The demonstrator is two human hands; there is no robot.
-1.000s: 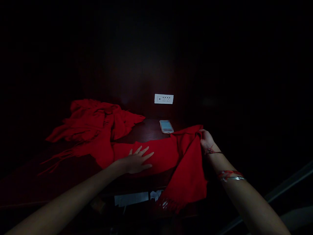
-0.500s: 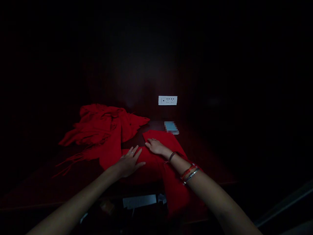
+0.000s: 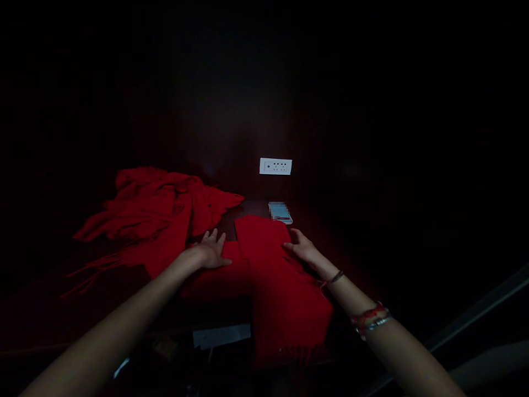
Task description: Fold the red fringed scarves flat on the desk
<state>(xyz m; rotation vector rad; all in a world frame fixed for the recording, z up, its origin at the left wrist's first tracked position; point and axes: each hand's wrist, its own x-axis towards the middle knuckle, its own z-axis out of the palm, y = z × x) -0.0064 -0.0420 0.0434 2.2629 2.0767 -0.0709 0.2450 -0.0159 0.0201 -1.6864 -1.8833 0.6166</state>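
A red fringed scarf (image 3: 285, 298) lies on a dark tabletop, with its fringed end hanging toward the front edge. My left hand (image 3: 211, 251) rests with fingers spread on the cloth left of that hanging part. At the scarf's right edge is my right hand (image 3: 303, 246), fingers apart and thumb toward the fabric; whether it touches is hard to see. Heaped at the left is more red fringed cloth (image 3: 152, 204), crumpled, which seems to run on under my left forearm.
A phone with a lit, blurred screen (image 3: 280, 212) lies behind the scarf. On the dark back wall is a white socket plate (image 3: 275, 166). Below the table edge, papers (image 3: 223, 335) and a small brownish object (image 3: 165, 348) show dimly. The surroundings are very dark.
My right hand has moved right, off the top of the scarf to its right edge. The hanging part now lies flatter, with its fringe showing. The view has shifted slightly right.
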